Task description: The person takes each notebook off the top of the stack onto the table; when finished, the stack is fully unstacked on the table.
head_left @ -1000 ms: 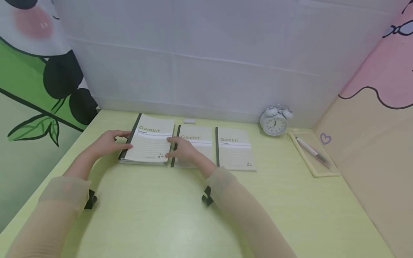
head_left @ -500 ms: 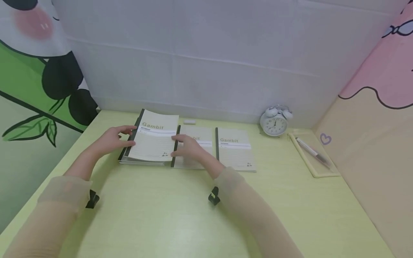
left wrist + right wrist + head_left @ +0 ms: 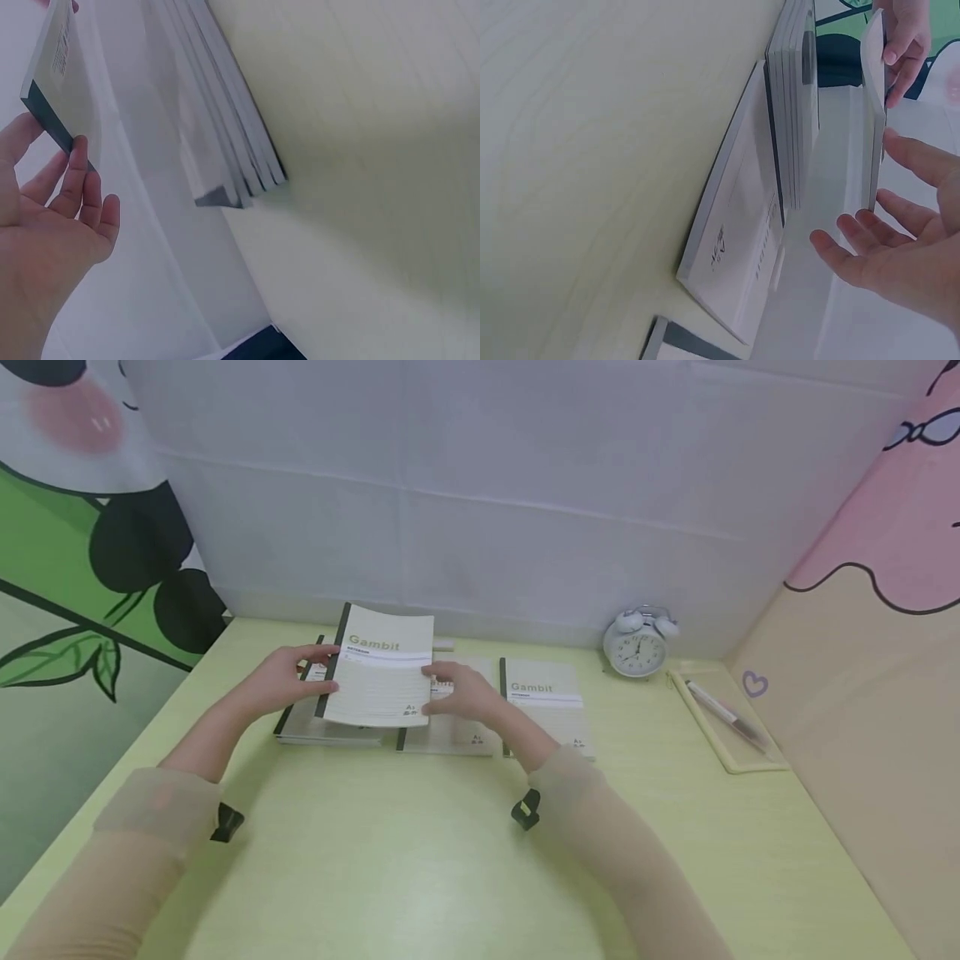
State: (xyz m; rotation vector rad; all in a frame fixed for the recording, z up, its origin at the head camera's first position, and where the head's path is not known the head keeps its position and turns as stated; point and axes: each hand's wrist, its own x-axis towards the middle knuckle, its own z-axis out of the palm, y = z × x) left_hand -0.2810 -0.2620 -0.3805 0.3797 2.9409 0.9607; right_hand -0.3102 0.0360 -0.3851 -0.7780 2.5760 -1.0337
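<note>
A cream notebook (image 3: 378, 672) with a black spine and "Gambit" on its cover is up off the table, held between both hands. My left hand (image 3: 276, 685) pinches its spine edge, thumb on the cover side and fingers beneath, as the left wrist view shows. On the opposite edge my right hand (image 3: 468, 693) grips it with thumb and fingertips; in the right wrist view its other fingers spread loosely. Below and to the left lies a stack of like notebooks (image 3: 303, 727), partly covered. A second notebook (image 3: 450, 739) lies under my right hand, a third notebook (image 3: 546, 718) further right.
Behind the notebooks sits a small white block (image 3: 444, 645), partly hidden. A white twin-bell alarm clock (image 3: 637, 643) stands at the back right. Beside it lies a yellow-edged clear pouch (image 3: 731, 756) with a pen (image 3: 712, 702). Walls close off the back and sides of the table (image 3: 390, 860).
The top notebook has come up off the stack and shifted right, baring the stack beneath. Both hands have moved right and slightly upward with it.
</note>
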